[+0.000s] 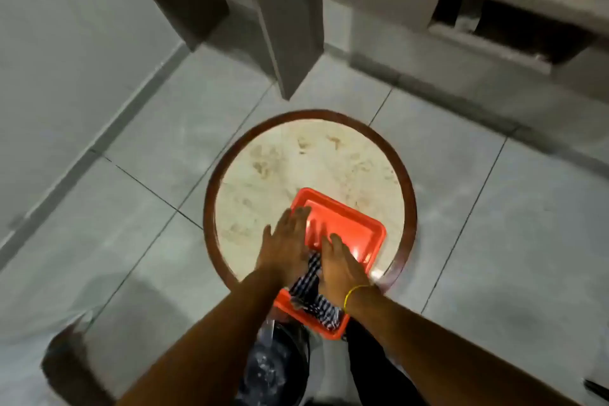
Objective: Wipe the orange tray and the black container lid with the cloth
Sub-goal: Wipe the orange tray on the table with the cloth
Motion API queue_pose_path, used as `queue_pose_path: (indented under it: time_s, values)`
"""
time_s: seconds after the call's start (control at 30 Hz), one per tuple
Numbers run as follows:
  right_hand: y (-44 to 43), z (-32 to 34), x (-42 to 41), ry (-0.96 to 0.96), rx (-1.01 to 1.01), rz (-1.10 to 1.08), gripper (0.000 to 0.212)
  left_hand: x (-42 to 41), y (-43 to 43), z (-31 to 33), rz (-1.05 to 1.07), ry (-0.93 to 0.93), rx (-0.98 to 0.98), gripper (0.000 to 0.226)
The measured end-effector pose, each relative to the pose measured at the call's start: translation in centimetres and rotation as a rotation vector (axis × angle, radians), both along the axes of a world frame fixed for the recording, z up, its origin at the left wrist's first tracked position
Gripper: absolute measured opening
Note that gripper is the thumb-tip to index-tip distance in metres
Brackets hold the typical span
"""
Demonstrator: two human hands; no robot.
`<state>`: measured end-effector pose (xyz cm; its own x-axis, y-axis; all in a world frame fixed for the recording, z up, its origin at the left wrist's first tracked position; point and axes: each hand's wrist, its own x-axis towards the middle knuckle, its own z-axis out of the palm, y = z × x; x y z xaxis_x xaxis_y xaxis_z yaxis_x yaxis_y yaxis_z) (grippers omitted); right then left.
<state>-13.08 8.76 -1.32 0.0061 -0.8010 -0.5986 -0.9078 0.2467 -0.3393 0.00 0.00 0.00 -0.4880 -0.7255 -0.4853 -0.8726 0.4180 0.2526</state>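
Your flat, open left hand (285, 245) steadies the glossy, slippery orange plastic tray (349, 227); right hand (341, 269) presses the limp striped cloth (309, 287), gripping nothing.

No legible text, label, brand, number or sign appears on any surface in this blurred head view.

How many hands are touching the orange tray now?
2. The left hand lies flat on the tray's left edge; the right hand presses on the striped cloth inside it.
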Motion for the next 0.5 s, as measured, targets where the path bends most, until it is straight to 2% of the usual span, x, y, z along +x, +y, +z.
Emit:
queue_pose_path:
  time_s: [0.1,0.2,0.3,0.4,0.5]
  values:
    - [1.2,-4.3,0.9,0.070,0.061,0.007,0.100,-0.8,1.9,-6.4,-0.141,-0.112,0.157,0.094]
    - [1.9,-6.6,0.9,0.147,0.046,0.058,0.097,-0.4,3.9,-9.9,-0.249,-0.097,0.085,0.077]
    - [1.6,-7.7,0.4,0.120,0.022,0.006,0.068,0.7,4.5,-10.8,-0.284,0.022,-0.083,0.051]
    - [0.4,-8.2,-0.4,0.097,0.106,0.001,0.031,1.6,4.1,-10.5,-0.314,0.011,-0.103,0.028]
    - [-1.3,-7.3,-1.3,-0.008,0.183,0.091,0.020,2.0,3.4,-9.2,-0.333,-0.014,-0.074,0.028]
